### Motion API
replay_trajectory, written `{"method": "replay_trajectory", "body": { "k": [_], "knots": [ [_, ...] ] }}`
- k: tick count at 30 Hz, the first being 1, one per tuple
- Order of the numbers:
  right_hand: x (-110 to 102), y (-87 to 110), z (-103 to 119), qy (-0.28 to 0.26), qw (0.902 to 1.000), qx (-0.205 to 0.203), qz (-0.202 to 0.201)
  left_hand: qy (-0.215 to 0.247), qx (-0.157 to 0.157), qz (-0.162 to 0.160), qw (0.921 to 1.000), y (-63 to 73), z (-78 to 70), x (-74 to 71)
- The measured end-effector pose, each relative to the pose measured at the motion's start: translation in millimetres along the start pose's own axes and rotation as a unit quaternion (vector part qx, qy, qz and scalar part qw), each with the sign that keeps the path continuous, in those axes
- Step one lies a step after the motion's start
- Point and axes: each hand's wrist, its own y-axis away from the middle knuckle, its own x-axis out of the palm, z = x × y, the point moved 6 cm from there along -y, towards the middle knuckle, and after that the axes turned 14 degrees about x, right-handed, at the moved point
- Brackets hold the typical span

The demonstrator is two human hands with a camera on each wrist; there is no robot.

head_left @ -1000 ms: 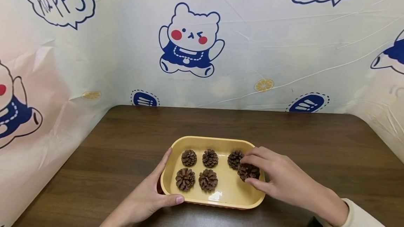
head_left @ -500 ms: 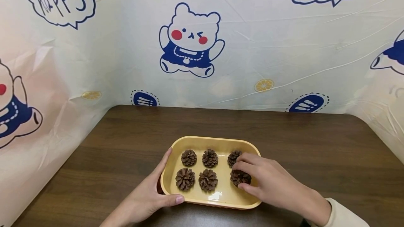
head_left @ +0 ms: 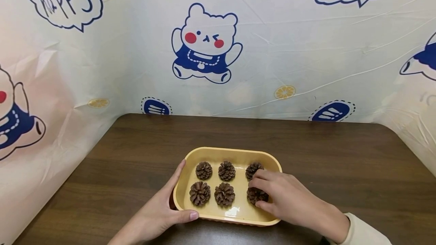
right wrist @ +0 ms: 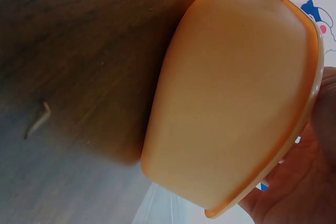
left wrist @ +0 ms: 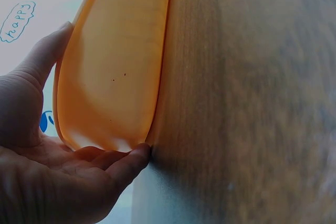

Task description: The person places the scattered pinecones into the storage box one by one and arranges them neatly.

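Note:
A yellow rectangular dish point(head_left: 235, 150) with rounded corners stands on the table and holds several brown pine cones in two rows. My left hand point(head_left: 153, 213) grips the dish's left end, thumb along the near rim; in the left wrist view the fingers point(left wrist: 128, 169) wrap around its outer wall. Reaching over the right rim, my right hand point(head_left: 289, 196) has its thumb and fingers around the front right pine cone point(head_left: 255, 196), low inside the dish. Just behind it lies another pine cone point(head_left: 253, 170), partly covered by the fingers. Two more cones, a front one point(head_left: 225, 194) and a back one point(head_left: 226, 171), sit mid-dish.
The dark wooden table point(head_left: 153, 139) extends on all sides of the dish. A printed cloth point(head_left: 265, 56) with cartoon bears hangs behind and along both sides. At the left of the dish lie a back pine cone point(head_left: 204, 170) and a front pine cone point(head_left: 200, 193).
My right hand has moved left and slightly toward me with the pine cone, from beside the right wall into the front row. The left hand and dish have stayed put.

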Motion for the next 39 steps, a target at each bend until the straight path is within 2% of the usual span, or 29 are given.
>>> {"method": "replay_trajectory", "body": {
  "k": [13,23,32,39],
  "knots": [
    [5.9,-3.8,-3.2,-0.013,0.9991,0.017,0.038,-0.008,0.001,0.001,1.0,-0.5,0.3,-0.4],
    [8.0,-3.9,-4.4,-0.009,0.9981,0.02,0.058,-0.006,-0.011,0.0,0.9999,-1.0,0.8,-0.6],
    [5.7,-4.2,-3.7,-0.006,0.9984,0.01,0.055,-0.012,-0.017,0.002,0.9998,-0.6,1.3,-0.9],
    [-4.5,-1.8,-6.0,-0.013,0.9987,0.028,0.041,0.008,-0.01,0.002,0.9999,-0.6,1.8,0.3]
  ]
}}
